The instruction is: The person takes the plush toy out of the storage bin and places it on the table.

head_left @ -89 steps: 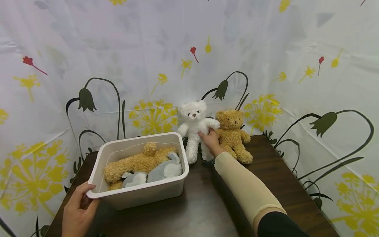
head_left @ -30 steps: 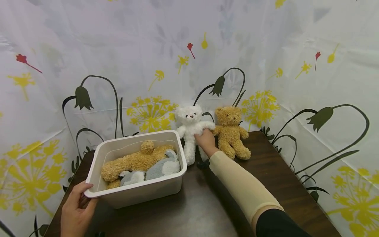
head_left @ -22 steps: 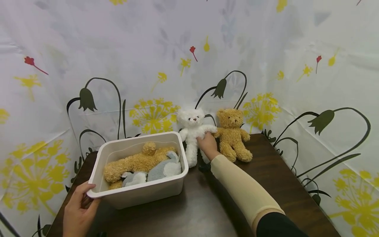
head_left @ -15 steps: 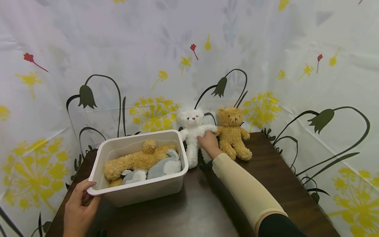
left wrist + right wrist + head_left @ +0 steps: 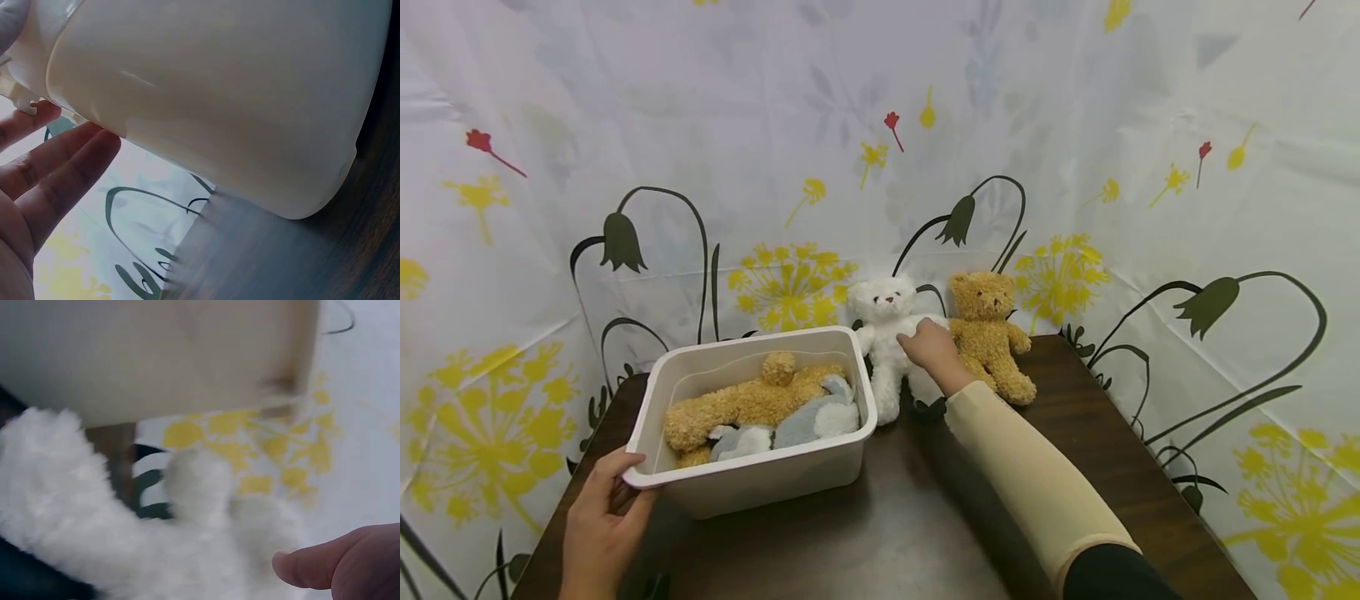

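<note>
The white bin [image 5: 775,485] was gripped at its near left corner by the left hand [image 5: 598,525], the rim pinched between thumb and fingers. Brown plush [image 5: 718,412] and grey plush [image 5: 797,425] were contained inside. The white bear [image 5: 886,358] was propped upright on the far side, between bin and brown bear [image 5: 987,342]. The right hand [image 5: 936,350] was held at its torso, thumb extended; whether fur was pinched could not be told.

Holding a white box [image 5: 760,490] by its near left corner with the left hand [image 5: 601,521], brown and gray toys [image 5: 741,408] inside. Just to its right, a fluffy white bear [image 5: 886,367], upright, right hand [image 5: 936,354] at its arm.
</note>
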`<state>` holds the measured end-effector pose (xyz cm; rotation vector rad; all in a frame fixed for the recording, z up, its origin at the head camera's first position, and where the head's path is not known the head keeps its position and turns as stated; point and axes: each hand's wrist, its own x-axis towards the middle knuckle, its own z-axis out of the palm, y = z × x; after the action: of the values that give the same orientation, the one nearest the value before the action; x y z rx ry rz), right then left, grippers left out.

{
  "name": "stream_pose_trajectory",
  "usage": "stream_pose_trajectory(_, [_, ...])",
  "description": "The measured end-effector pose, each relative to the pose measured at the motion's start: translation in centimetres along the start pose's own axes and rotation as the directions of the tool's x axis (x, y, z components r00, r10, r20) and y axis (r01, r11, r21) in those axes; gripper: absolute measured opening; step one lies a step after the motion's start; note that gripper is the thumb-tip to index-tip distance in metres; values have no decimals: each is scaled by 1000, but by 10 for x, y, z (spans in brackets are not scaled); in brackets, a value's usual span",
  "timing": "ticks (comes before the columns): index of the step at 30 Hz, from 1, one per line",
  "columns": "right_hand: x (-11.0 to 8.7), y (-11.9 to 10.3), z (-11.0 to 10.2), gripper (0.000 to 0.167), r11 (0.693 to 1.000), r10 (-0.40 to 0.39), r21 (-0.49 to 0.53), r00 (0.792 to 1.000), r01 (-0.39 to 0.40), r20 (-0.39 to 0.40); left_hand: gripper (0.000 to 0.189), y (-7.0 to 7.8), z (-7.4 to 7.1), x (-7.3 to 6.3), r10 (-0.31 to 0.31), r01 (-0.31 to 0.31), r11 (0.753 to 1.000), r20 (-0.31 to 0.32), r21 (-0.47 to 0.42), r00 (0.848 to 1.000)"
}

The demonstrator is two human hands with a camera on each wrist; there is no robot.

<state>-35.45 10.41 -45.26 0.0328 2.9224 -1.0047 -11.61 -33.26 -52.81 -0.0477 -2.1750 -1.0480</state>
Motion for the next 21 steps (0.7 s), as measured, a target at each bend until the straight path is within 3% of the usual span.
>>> stream_pose_trajectory(5, [-14,-14,-18,57,999,-39,26,999,39,-9,62,-5,1,-1,-1,1,1000,8,-13,1000])
stream_pose_trajectory(13, [-38,-38,-44,56,990,-114,85,993,114,-7,64,-6,1,-3,-7,7,1000,5,1,1000])
stream_pose_trajectory(17, [-52,-55,-58,55,987,-142,79,990,139,29,67,-6,0,-2,-5,5,1000,1,22,1000])
stream_pose_trajectory(21, [-66,-74,-70,51,987,-163,4,979,163,121,66,-7,-2,-3,-3,3,1000,10,8,1000])
